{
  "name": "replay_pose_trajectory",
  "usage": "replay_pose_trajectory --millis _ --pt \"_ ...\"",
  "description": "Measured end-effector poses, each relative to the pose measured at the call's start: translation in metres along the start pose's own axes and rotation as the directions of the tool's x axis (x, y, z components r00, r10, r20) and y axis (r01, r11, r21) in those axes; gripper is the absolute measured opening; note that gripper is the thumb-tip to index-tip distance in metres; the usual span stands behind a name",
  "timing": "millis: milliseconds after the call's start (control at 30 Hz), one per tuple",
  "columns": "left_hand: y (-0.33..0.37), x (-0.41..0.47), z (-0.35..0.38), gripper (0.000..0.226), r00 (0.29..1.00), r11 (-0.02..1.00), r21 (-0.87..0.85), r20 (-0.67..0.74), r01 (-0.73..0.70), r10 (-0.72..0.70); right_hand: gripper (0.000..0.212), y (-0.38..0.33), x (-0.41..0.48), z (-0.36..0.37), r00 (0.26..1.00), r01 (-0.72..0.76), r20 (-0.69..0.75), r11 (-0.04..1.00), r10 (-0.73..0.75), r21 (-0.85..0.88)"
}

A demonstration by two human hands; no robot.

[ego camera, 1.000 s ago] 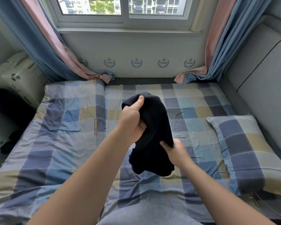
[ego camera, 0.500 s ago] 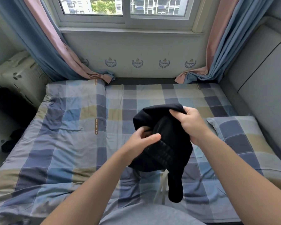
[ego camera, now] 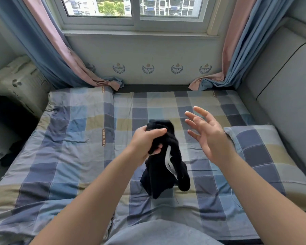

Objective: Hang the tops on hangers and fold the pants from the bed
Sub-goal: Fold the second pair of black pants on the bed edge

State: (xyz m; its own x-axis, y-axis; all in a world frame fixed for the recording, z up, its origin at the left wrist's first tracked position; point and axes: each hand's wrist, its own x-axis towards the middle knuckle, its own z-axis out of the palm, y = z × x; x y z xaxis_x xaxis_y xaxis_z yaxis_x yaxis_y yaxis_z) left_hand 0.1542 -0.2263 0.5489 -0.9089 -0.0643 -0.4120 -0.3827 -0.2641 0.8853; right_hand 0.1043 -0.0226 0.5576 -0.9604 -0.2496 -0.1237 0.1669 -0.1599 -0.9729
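**Right hand off the garment; left hand alone holds it**

Half a second ago both hands held the black garment [ego camera: 166, 167]. The right hand [ego camera: 207, 137] has since let go and moved to the right of it. Its fingers are spread and straight, the palm faces left, and it touches nothing. The left hand [ego camera: 145, 144] has stayed on the cloth.

Grip: the left hand is clamped round the bunched top of the garment, thumb across the upper fold and fingers curled in from below.

Position: the garment hangs from that hand over the middle of the bed [ego camera: 69, 156]. Its lower end reaches down to the checked cover, though whether it rests there cannot be told. A white drawstring [ego camera: 168, 160] shows down its front. Whether it is a top or pants cannot be told.

Surroundings: a checked pillow [ego camera: 265, 156] lies at the right edge of the bed, against a grey padded headboard [ego camera: 281, 96]. A thin cable [ego camera: 237, 200] lies on the cover just near of the pillow. Blue and pink curtains [ego camera: 48, 50] hang at both sides of the window [ego camera: 134, 13] at the far end. A pale box [ego camera: 19, 82] stands off the far left corner. Dark cloth [ego camera: 11, 153] lies on the floor at the left.
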Motion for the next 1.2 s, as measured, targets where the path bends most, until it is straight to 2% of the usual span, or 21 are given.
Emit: replay_pose_trajectory --millis 67,133,200,300,333,433,467,567,667,767,800,867,967,1033,1100,1200 --pt "0.004 -0.001 -0.001 0.024 0.998 0.996 -0.07 -0.035 0.051 -0.053 0.059 0.01 -0.018 0.0 0.995 0.084 0.052 0.991 -0.079 -0.1" --pt "0.004 -0.004 0.001 0.024 0.992 0.979 -0.169 -0.016 0.118 -0.122 0.073 0.026 -0.033 0.005 0.988 0.134 0.111 0.953 -0.107 -0.271" --pt "0.001 -0.007 0.005 0.025 0.985 0.949 -0.268 0.003 0.165 -0.171 0.085 0.044 -0.043 0.013 0.988 0.099 0.153 0.893 -0.034 -0.438" --pt "0.0 -0.011 0.01 0.027 0.979 0.9 -0.39 0.018 0.195 -0.204 0.095 0.071 -0.048 0.024 0.976 -0.068 0.149 0.867 0.161 -0.493" --pt "0.001 -0.012 0.011 0.028 0.978 0.878 -0.436 0.024 0.197 -0.208 0.087 0.08 -0.048 0.024 0.976 -0.102 0.115 0.856 0.185 -0.506" --pt "0.003 -0.013 0.012 0.028 0.977 0.836 -0.511 0.048 0.201 -0.206 0.028 0.097 -0.042 0.02 0.988 -0.126 -0.01 0.756 0.156 -0.642" --pt "0.003 -0.013 0.012 0.027 0.978 0.845 -0.498 0.037 0.195 -0.204 0.017 0.099 -0.04 0.016 0.988 -0.129 -0.032 0.712 0.148 -0.691" --pt "0.001 -0.012 0.006 0.035 0.983 0.923 -0.358 -0.064 0.14 -0.174 0.008 0.096 -0.029 -0.003 0.988 -0.124 -0.039 0.638 0.147 -0.76" --pt "-0.003 -0.009 -0.007 0.068 0.984 0.988 -0.117 -0.129 0.105 -0.12 0.014 0.075 -0.02 -0.024 0.982 -0.09 0.031 0.613 0.184 -0.785" --pt "-0.01 -0.007 -0.021 0.091 0.995 0.978 0.198 -0.093 0.066 -0.048 0.018 0.044 -0.015 -0.044 0.956 -0.088 0.104 0.604 0.275 -0.792" --pt "-0.012 -0.007 -0.025 0.089 0.998 0.954 0.295 -0.054 0.044 -0.029 0.02 0.033 -0.016 -0.049 0.947 -0.088 0.125 0.615 0.296 -0.784" --pt "-0.015 -0.005 -0.031 0.066 1.0 0.895 0.447 0.011 0.002 -0.008 0.027 0.011 -0.016 -0.054 0.942 -0.095 0.144 0.653 0.302 -0.751" --pt "-0.017 0.003 -0.037 0.03 1.0 0.834 0.551 0.006 -0.017 0.017 0.02 -0.01 -0.012 -0.059 0.942 -0.073 0.172 0.677 0.287 -0.732" --pt "-0.017 0.008 -0.041 0.028 1.0 0.783 0.622 0.007 -0.003 -0.002 0.011 -0.016 -0.005 -0.066 0.949 -0.024 0.176 0.617 0.262 -0.787" --pt "-0.017 0.013 -0.044 0.035 0.996 0.755 0.653 0.003 0.063 -0.087 0.025 -0.017 0.003 -0.073 0.961 0.01 0.155 0.529 0.229 -0.848" --pt "-0.021 0.022 -0.051 0.044 0.958 0.761 0.587 -0.1 0.275 -0.268 0.045 -0.015 0.013 -0.082 0.972 0.033 0.124 0.408 0.198 -0.912"
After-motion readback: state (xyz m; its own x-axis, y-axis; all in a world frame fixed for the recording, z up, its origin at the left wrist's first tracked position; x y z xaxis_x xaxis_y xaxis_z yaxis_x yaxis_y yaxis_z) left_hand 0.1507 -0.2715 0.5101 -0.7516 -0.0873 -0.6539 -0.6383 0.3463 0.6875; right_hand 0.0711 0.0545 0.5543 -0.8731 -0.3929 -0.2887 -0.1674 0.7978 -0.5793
